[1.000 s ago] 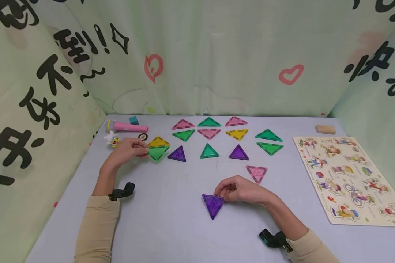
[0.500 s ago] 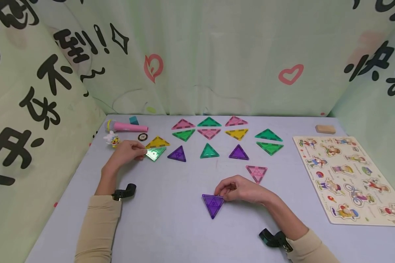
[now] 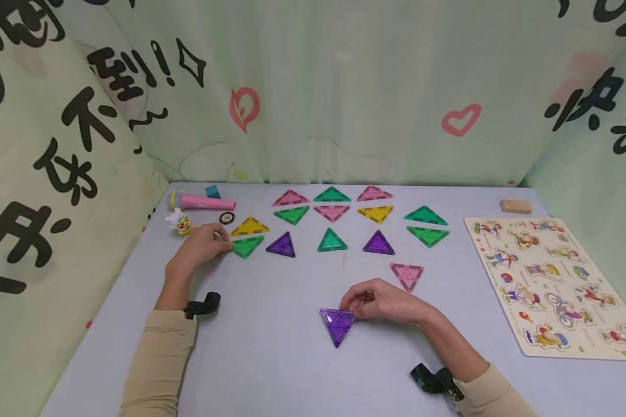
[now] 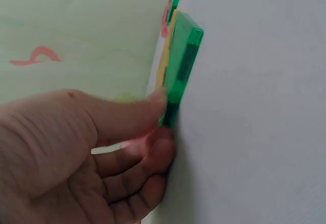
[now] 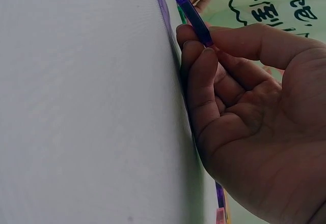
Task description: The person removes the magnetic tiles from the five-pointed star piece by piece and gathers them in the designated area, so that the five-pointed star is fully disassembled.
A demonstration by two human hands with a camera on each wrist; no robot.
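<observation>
At the left of the table, my left hand (image 3: 202, 246) pinches the outer corner of a translucent green triangle tile (image 3: 247, 247). Its long edge lies just in front of a yellow triangle tile (image 3: 250, 226). In the left wrist view, thumb and fingers hold the green tile (image 4: 184, 63) slightly tilted, seen edge-on. Nearer the front, my right hand (image 3: 378, 300) grips the upper right corner of a purple triangle tile (image 3: 337, 326), which points toward me. The right wrist view shows the purple tile (image 5: 191, 12) between thumb and fingertips, close over the white surface.
Behind the hands lie several tiles, among them a purple one (image 3: 281, 244), a green one (image 3: 332, 240) and a pink one (image 3: 407, 275). A pink toy microphone (image 3: 203, 201) and small figurine (image 3: 178, 221) stand far left. A picture puzzle board (image 3: 553, 284) and wooden block (image 3: 515, 205) are right.
My left hand has drawn the green tile slightly left and toward me, off the yellow tile's edge; its glare came and went as it tilted. The right hand and purple tile stay put.
</observation>
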